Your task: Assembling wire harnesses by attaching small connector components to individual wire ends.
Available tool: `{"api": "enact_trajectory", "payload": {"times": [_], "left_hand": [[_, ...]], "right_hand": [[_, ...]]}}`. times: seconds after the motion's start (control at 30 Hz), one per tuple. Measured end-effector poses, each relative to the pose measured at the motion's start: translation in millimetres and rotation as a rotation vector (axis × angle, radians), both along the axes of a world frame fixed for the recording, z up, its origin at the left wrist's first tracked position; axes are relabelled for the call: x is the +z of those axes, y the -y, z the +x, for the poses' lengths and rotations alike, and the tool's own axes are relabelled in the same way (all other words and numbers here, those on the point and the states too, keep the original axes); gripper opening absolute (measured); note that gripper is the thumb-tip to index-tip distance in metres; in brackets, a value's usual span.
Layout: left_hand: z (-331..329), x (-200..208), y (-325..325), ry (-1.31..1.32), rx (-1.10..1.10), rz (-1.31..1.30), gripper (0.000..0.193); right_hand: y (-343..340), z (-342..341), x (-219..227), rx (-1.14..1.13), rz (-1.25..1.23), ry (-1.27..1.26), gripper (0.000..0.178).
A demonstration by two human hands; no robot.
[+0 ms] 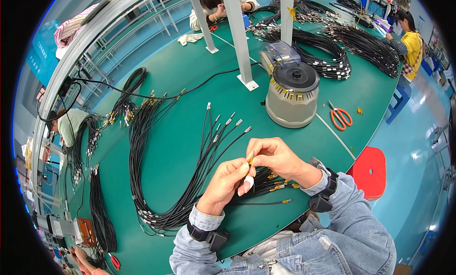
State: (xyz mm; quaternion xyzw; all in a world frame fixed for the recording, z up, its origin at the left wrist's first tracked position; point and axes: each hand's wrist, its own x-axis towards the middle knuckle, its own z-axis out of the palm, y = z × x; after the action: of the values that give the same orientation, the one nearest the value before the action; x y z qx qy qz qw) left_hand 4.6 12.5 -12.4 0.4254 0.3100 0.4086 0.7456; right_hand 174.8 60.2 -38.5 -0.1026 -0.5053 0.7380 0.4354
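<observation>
In front of my body, both hands meet over the near part of the green table (228,92). My left hand (222,181) pinches a black cable end (251,164) from the left, thumb against fingers. From the right, my right hand (276,156) pinches the same tip, where a bit of amber tape shows. A small white label (249,181) sits just under my left fingers. Beneath the hands, several cable ends with yellowish tape (280,184) point right. They appear to belong to the looped black cable bundle (137,168), whose other metal-tipped ends fan out beyond my left hand.
A round grey tape dispenser (290,106) with a black top stands ahead, beside metal posts (241,47). Orange-handled scissors (340,118) lie right of it. More cable bundles (327,61) cover the far right. A red stool (369,173) stands at right. Co-workers sit around the table.
</observation>
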Motion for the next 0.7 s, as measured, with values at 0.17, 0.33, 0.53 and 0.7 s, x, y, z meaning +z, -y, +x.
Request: {"api": "enact_trajectory", "payload": {"times": [0.17, 0.33, 0.53, 0.7], "left_hand": [[-4, -9, -3, 0.095, -0.128, -0.003, 0.029], [-6, -6, -1, 0.071, -0.201, -0.025, 0.027], [17, -24, -5, -0.786, 0.179, 0.809, 0.014], [-12, -47, -27, -1.272, 0.565, 1.062, 0.017]], "right_hand": [[-2, -3, -10, 0.106, -0.018, -0.097, 0.012], [-6, -1, -7, 0.122, -0.169, -0.115, 0.023], [-33, 31, 7, -0.259, -0.155, -0.22, 0.026], [-47, 71, 14, -0.644, -0.059, -0.28, 0.02]]}}
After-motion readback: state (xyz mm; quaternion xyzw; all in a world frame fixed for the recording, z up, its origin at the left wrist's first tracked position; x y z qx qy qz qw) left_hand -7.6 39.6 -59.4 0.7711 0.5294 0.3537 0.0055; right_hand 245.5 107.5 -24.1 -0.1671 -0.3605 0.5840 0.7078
